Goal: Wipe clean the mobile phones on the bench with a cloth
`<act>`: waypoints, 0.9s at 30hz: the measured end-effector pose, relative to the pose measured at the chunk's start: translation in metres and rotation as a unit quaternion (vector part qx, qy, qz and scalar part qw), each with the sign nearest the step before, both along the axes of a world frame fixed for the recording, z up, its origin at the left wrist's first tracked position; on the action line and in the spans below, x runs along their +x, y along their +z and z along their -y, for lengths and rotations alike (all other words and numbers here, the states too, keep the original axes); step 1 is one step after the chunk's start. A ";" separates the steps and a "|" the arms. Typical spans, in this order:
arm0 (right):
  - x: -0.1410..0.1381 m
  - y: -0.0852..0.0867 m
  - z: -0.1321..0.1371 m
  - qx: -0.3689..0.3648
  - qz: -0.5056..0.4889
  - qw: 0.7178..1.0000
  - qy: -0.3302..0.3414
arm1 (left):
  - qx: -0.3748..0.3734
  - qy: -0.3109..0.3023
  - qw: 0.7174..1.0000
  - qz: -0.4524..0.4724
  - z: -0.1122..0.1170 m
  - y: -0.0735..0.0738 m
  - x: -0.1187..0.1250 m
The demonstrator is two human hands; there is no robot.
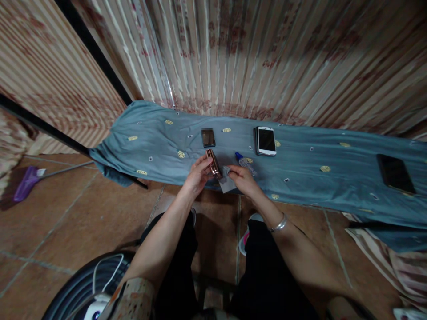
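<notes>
A: Well, from the head camera, what has each hand got?

B: The left hand (pixel 199 174) is curled round a brown phone (pixel 213 163), fingers on its long edges, so it stands tipped up on one side instead of lying flat. It sits left of the white phone (pixel 266 141) and nearer the person.

A: Why tipped?

B: I'd judge that it turns one face toward the right hand (pixel 242 178). That hand pinches a grey cloth (pixel 227 183) between thumb and fingers. The cloth is touching the brown phone or just beside it; I can't tell which.

A: And the rest?

B: A little bottle (pixel 241 159) with a blue cap lies just left of the white phone, close to the right hand, probably so it's handy. A dark phone (pixel 208 137) lies flat farther left of the white phone. A black phone (pixel 395 173) is well to its right. Both are apart from the hands. Everything rests on a blue table cover (pixel 333 151), whose softness likely spares the screens.
</notes>
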State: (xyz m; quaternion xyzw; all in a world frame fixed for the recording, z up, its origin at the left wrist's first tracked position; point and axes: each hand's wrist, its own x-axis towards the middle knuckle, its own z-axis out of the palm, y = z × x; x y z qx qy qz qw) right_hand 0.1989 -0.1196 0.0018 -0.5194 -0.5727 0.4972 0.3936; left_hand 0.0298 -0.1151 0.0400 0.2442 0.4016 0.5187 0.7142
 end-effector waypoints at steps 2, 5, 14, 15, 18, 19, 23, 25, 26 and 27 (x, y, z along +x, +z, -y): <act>-0.003 0.001 0.002 -0.024 -0.035 0.999 -0.010 | 0.000 0.024 1.000 0.007 -0.002 -0.002 0.000; -0.009 0.005 0.005 -0.060 -0.093 0.994 -0.024 | 0.002 0.063 0.998 0.013 -0.004 -0.005 0.002; -0.017 0.018 0.011 -0.153 -0.239 0.958 -0.038 | 0.020 0.144 0.989 0.009 -0.007 -0.008 0.011; -0.017 0.019 0.011 -0.156 -0.244 0.956 -0.040 | 0.020 0.147 0.989 0.009 -0.007 -0.008 0.012; -0.016 0.024 0.012 -0.153 -0.251 0.955 -0.046 | 0.012 0.153 0.988 0.013 -0.008 -0.006 0.012; -0.015 0.025 0.012 -0.151 -0.250 0.955 -0.046 | 0.010 0.156 0.988 0.013 -0.008 -0.006 0.012; -0.009 0.024 0.009 -0.139 -0.227 0.963 -0.050 | 0.002 0.168 0.986 0.007 -0.011 -0.006 0.008; -0.007 0.020 0.007 -0.112 -0.192 0.973 -0.070 | -0.001 0.174 0.985 0.011 -0.013 -0.008 0.005; -0.006 0.018 0.006 -0.099 -0.168 0.978 -0.078 | -0.002 0.178 0.984 0.015 -0.014 -0.010 0.004; -0.006 0.015 0.006 -0.092 -0.146 0.982 -0.080 | -0.002 0.182 0.983 0.019 -0.015 -0.011 0.004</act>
